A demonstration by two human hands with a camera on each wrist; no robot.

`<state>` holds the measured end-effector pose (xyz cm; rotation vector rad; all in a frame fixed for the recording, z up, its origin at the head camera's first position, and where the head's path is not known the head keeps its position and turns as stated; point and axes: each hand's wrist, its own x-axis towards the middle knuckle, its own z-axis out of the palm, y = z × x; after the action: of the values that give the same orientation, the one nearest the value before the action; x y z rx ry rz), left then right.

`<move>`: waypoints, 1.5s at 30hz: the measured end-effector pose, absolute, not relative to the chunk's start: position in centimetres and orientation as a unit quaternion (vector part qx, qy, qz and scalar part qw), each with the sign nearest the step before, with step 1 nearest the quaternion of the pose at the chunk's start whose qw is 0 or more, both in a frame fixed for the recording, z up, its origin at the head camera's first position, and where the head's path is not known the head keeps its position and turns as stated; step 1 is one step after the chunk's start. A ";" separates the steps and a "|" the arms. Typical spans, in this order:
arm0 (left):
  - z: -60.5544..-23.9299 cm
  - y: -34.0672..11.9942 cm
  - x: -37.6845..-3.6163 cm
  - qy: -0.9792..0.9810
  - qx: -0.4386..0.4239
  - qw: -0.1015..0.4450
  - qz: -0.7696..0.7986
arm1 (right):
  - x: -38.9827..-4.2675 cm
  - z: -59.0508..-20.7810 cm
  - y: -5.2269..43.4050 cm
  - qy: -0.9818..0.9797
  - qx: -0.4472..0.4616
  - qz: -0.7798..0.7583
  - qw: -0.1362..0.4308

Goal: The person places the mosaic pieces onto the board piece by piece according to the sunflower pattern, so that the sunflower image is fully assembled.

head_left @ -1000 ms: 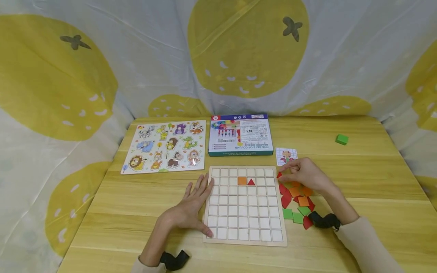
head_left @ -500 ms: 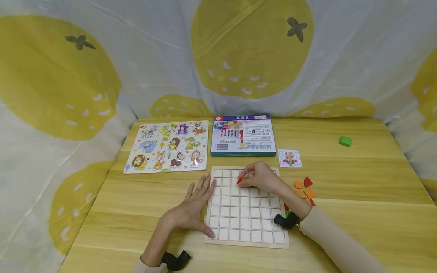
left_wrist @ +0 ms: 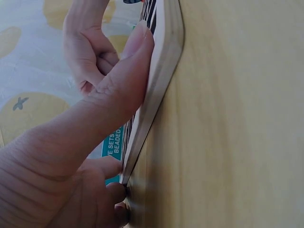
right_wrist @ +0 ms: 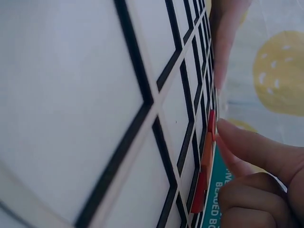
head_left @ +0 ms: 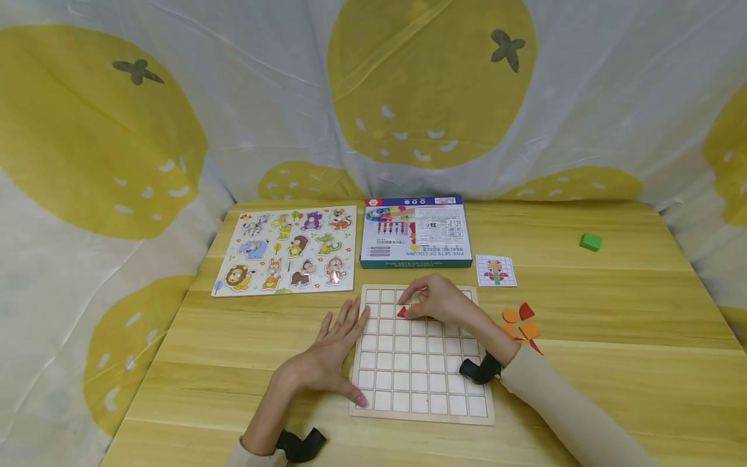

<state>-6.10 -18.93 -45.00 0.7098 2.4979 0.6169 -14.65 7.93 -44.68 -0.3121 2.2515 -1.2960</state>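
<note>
Wooden tabletop [head_left: 618,344]; red triangle [head_left: 402,312] at the fingertips [head_left: 410,314] of the right hand [head_left: 436,299].

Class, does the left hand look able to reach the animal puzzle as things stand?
Likely yes: the left hand touches the grid board, with nothing visible standing between hand and animal puzzle.

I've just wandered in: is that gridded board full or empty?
Nearly empty: the gridded board is mostly bare, holding two red pieces and an orange piece between them. The right hand hides some of it.
</note>
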 end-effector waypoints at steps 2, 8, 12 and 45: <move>-45.0 -18.9 -6.1 0.910 0.258 0.235 0.224 | -14.7 -44.7 8.0 0.825 -0.119 -0.483 0.268; -44.8 -18.8 -6.1 0.910 0.258 0.234 0.225 | -15.0 -44.7 8.0 0.824 -0.127 -0.478 0.276; -44.8 -18.8 -6.1 0.910 0.256 0.235 0.225 | -15.1 -44.8 7.9 0.831 -0.127 -0.469 0.271; -44.9 -18.7 -6.1 0.910 0.254 0.237 0.225 | -14.0 -43.8 15.1 0.824 -0.114 -0.489 0.261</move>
<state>-6.08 -18.75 -44.89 0.6960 2.4956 0.6181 -14.01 15.08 -43.82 -0.3096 2.2321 -1.3248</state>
